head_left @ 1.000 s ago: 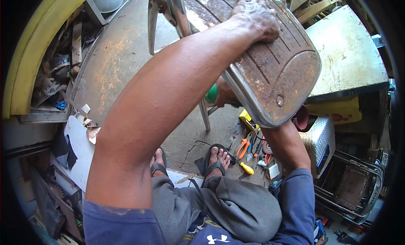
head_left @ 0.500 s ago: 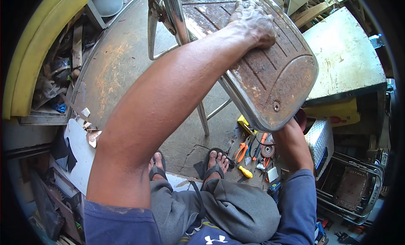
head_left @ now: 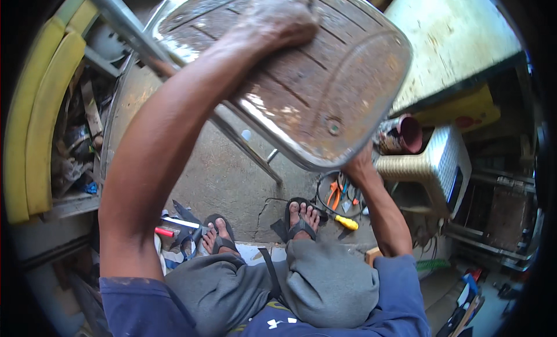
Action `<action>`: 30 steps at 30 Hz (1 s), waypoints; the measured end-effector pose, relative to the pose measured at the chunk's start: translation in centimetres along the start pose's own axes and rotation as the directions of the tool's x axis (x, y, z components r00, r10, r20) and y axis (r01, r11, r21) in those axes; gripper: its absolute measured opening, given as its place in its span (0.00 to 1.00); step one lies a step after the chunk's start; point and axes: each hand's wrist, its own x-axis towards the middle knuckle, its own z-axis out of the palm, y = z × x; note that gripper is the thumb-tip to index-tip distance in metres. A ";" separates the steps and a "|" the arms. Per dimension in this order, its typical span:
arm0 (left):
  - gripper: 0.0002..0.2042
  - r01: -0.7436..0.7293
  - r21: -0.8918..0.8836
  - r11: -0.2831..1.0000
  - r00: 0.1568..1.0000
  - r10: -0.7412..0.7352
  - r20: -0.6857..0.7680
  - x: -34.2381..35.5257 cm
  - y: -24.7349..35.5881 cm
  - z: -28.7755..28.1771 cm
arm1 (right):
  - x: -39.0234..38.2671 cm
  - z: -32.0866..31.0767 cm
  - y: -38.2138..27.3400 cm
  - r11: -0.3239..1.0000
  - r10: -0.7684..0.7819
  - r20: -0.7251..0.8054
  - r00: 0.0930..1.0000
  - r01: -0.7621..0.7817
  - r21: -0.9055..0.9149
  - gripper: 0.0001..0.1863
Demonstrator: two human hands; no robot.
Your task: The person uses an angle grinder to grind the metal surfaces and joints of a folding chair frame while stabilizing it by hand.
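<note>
A metal chair seat, brown with rust and flaking paint, is tilted before me, with grooves across it and a hole near its front corner. My left hand lies closed on its upper face, knuckles bent and slightly blurred. Whatever may be under those fingers is hidden. From below, my right hand reaches to the seat's near right corner; the seat covers its fingers. Chrome chair tubing runs under and left of the seat.
On the floor lie a yellow-handled screwdriver and orange-handled pliers. A woven-pattern stool stands right, beside a reddish can. Behind is a worn pale tabletop. Yellow curved padding and a cluttered shelf are left.
The seat has shifted left and turned a little in view, with my left hand moving left along with it. My right forearm has moved left, and the stool and can show more fully.
</note>
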 end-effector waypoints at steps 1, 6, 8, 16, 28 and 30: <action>0.22 -0.022 0.003 1.000 0.998 0.023 -0.051 0.1 -0.7 0.3 | 0.6 0.6 0.5 0.994 0.110 0.032 0.993 -0.110 0.002 0.25; 0.28 -0.017 0.138 0.990 0.999 0.023 -0.042 0.3 -2.3 1.3 | -2.7 3.5 -2.9 0.896 0.285 0.225 0.932 -0.342 0.283 0.31; 0.28 -0.015 0.118 0.993 0.998 0.022 -0.058 0.8 -2.2 1.1 | -5.5 3.9 -5.9 0.880 0.235 0.197 0.952 -0.295 0.371 0.37; 0.24 -0.086 0.129 0.988 0.992 0.096 -0.077 0.9 -1.7 1.7 | -3.8 5.1 -4.8 0.485 0.568 0.341 0.749 -0.639 0.597 0.38; 0.23 -0.035 0.204 0.978 0.999 0.039 -0.016 0.6 0.0 0.9 | -4.0 5.7 -2.7 0.365 0.579 0.396 0.713 -0.661 0.656 0.41; 0.23 -0.022 0.212 0.977 1.000 0.023 -0.002 0.8 0.1 0.8 | -4.3 5.9 -2.0 0.394 0.578 0.381 0.722 -0.655 0.644 0.42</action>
